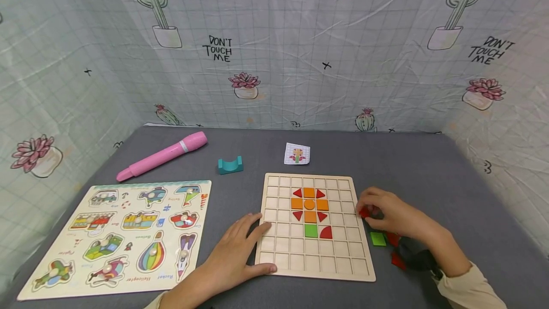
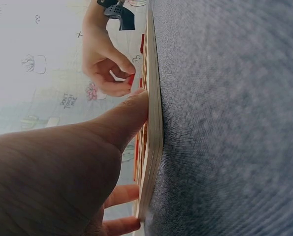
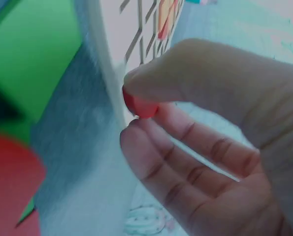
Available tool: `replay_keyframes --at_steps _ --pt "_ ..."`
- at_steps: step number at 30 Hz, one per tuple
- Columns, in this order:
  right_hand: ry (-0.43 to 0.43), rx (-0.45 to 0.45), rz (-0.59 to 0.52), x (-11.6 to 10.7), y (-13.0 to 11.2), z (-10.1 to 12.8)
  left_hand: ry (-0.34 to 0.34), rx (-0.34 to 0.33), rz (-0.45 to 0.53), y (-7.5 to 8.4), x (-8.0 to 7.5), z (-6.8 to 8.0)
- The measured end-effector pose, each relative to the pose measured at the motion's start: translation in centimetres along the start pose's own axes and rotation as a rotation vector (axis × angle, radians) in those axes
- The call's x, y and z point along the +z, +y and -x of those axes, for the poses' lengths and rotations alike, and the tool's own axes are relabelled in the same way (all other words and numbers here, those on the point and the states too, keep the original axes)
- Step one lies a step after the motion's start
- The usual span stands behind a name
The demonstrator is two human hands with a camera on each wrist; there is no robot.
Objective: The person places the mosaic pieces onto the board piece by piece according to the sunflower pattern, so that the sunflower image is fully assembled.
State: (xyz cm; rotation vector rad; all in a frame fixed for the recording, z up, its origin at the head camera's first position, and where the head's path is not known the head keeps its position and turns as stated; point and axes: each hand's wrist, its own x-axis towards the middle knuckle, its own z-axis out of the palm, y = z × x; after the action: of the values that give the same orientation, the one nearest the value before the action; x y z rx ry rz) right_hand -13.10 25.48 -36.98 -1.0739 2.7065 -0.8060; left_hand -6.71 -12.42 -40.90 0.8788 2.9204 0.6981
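A wooden grid board (image 1: 315,263) lies on the grey table with orange, red and green pieces forming a flower (image 1: 310,211). My left hand (image 1: 240,252) rests flat on the board's left edge, fingers straight, thumb along its front edge (image 2: 153,123). My right hand (image 1: 383,213) sits at the board's right edge and pinches a small red piece (image 1: 364,212) between thumb and fingers (image 3: 139,105). Loose green (image 1: 378,239) and red (image 1: 397,261) pieces lie on the table under that hand.
A picture puzzle board (image 1: 124,237) with vehicle shapes lies at the left. A pink marker (image 1: 163,155), a teal arch block (image 1: 230,165) and a small pattern card (image 1: 297,153) sit behind the grid board. Printed cloth walls enclose the table.
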Motion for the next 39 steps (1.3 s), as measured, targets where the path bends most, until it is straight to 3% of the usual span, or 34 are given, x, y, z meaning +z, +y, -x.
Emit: replay_keyframes --at_steps 14,20,25,32,39 --pt "-0.112 -0.103 -0.065 1.9 -3.0 -1.2 0.012 0.012 -0.013 -0.1 0.1 0.0" --pt "-0.155 -0.088 -0.087 2.3 -3.1 -1.3 0.009 0.010 -0.010 -0.2 0.1 -0.1" --pt "-0.151 -0.074 -0.092 2.3 -3.0 -1.4 0.009 0.011 -0.010 -0.2 0.1 -0.1" --pt "-0.147 0.013 -0.079 2.7 -3.5 -1.6 0.011 0.012 -0.015 -0.1 0.1 0.0" --pt "-0.144 0.026 -0.072 2.9 -3.6 -1.6 0.012 0.010 -0.017 -0.1 0.1 0.0"
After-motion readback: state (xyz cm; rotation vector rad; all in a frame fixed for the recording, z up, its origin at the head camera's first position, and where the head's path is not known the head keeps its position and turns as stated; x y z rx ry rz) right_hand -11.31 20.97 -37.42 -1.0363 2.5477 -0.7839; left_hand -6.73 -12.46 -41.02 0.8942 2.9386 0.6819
